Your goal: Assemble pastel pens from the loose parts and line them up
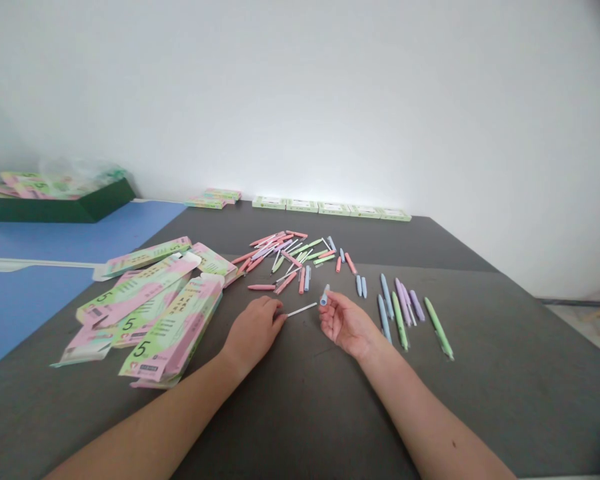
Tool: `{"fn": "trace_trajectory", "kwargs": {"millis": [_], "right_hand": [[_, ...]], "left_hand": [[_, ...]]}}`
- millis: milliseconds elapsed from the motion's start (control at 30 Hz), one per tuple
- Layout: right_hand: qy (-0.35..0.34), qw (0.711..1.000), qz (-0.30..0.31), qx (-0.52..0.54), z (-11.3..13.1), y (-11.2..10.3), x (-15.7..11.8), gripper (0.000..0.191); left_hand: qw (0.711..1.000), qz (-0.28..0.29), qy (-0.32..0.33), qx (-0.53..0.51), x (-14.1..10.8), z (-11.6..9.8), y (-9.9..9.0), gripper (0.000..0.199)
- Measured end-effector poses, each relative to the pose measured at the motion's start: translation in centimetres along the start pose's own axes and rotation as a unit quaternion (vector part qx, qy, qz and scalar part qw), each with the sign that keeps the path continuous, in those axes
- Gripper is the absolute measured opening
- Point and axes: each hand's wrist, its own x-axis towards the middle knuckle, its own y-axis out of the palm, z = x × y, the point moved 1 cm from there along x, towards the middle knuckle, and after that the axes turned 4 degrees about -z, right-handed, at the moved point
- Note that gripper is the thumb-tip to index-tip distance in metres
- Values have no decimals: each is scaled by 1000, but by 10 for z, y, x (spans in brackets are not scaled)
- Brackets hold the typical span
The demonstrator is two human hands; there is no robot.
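My right hand (347, 325) holds a short blue pen barrel (325, 295) between thumb and fingers, its open end toward me. My left hand (255, 328) rests on the dark table with its fingers closed on one end of a thin white refill (301, 310), which points at the blue barrel without touching it. Just beyond both hands lies a loose pile of pink, green and purple pen parts and refills (300, 256). Two short blue pieces (361, 287) lie beyond my right hand. Right of that hand are several longer blue, purple and green pens (400, 320).
Pink and green cardboard packs (167, 327) are heaped at the left of the dark table (290, 413). Small boxes (334, 209) stand in a row at the back edge, with more packs (215, 198) to their left. A green tray (100, 200) holds packs and clear plastic.
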Motion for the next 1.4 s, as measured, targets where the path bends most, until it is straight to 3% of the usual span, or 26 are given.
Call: {"fn": "trace_trajectory", "kwargs": {"millis": [133,233,300,367,433,500,567,600,633,667,700,800,967,1133,1267,1400], "right_hand": [[-26,998,22,-49,-5,1,1,19],[-45,990,78,-107,-13,5,-3,21],[-43,978,139,-152,-22,10,-7,22],[-39,966,184,-177,-31,15,-13,22],[-43,960,195,-198,-38,19,-17,24],[-54,947,179,-262,-38,20,-17,30],[-107,901,128,-401,-25,19,-12,37],[-155,858,83,-483,-13,18,-6,38],[-242,778,16,-580,1,17,0,36],[-321,669,-56,-668,17,16,8,33],[-353,627,-105,-686,34,14,16,29],[-393,560,-169,-710,74,11,45,24],[-401,501,-214,-736,105,5,83,27],[-401,476,-270,-735,128,-4,108,36],[-398,471,-217,-756,139,-3,124,41],[-378,472,-133,-785,131,3,137,43]], "left_hand": [[996,-50,-6,-74,1,-2,-9,25],[967,1,-56,-248,1,-9,-11,30],[897,79,-115,-418,-1,-15,-7,38],[786,144,-164,-579,-5,-21,-3,39],[685,173,-192,-681,-7,-25,1,34],[625,160,-220,-732,-7,-24,2,27],[594,114,-256,-754,-5,-20,1,19],[588,88,-272,-757,-3,-19,0,17],[587,70,-281,-756,-2,-17,-1,17],[592,66,-283,-752,-2,-17,-2,17],[601,77,-278,-746,-2,-18,-2,19],[636,151,-247,-715,-7,-24,0,25],[686,220,-248,-647,-14,-32,9,26],[688,223,-245,-645,-13,-29,18,28],[685,219,-237,-653,-12,-27,22,30],[686,220,-239,-651,-13,-27,20,28]]}}
